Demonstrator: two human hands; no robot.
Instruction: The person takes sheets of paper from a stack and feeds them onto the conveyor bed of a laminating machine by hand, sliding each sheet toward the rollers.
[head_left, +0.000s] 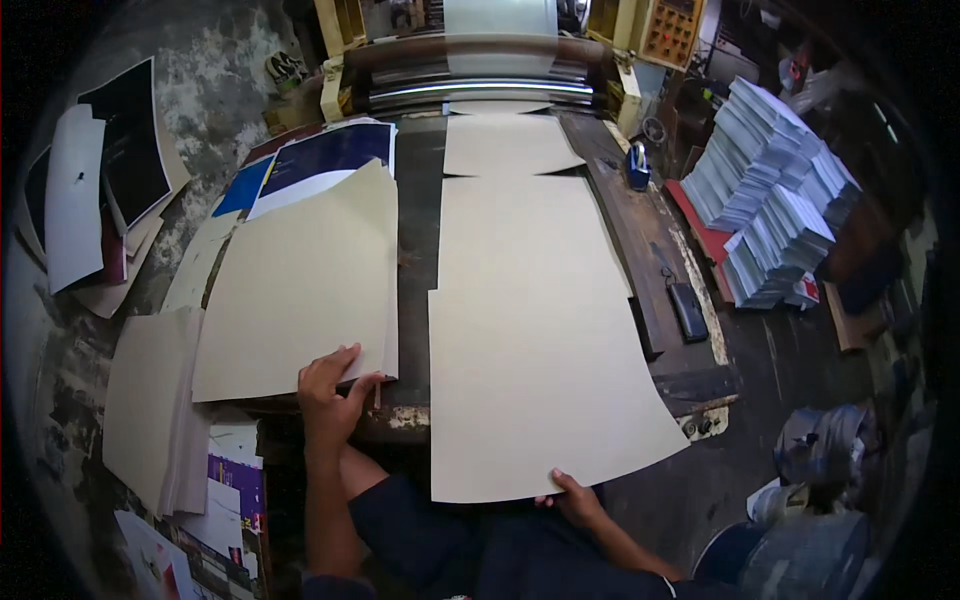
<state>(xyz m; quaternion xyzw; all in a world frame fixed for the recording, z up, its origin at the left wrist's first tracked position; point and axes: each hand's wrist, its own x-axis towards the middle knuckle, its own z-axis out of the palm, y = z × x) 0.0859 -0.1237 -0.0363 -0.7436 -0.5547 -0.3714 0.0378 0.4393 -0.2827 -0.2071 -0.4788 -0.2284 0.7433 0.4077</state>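
A large beige cardboard sheet (540, 380) lies lengthwise before me, its near part reaching past the table's front edge. My right hand (572, 498) is closed on its near edge, thumb on top and fingers mostly hidden beneath. More beige sheets (515, 140) lie in line beyond it, up to the rollers of a machine (480, 88). On the left is a stack of beige cardboard sheets (300, 270). My left hand (338, 388) is at that stack's near edge, fingertips on top and thumb by the edge, gripping the top sheet there.
A dark guide bar (620, 260) runs along the sheets' right side. Right of it lie a dark phone-like object (687, 310) and a blue tape dispenser (638, 167). Stacked white paper (770, 190) stands far right. Another cardboard stack (150, 410) and printed sheets (325, 165) are at left.
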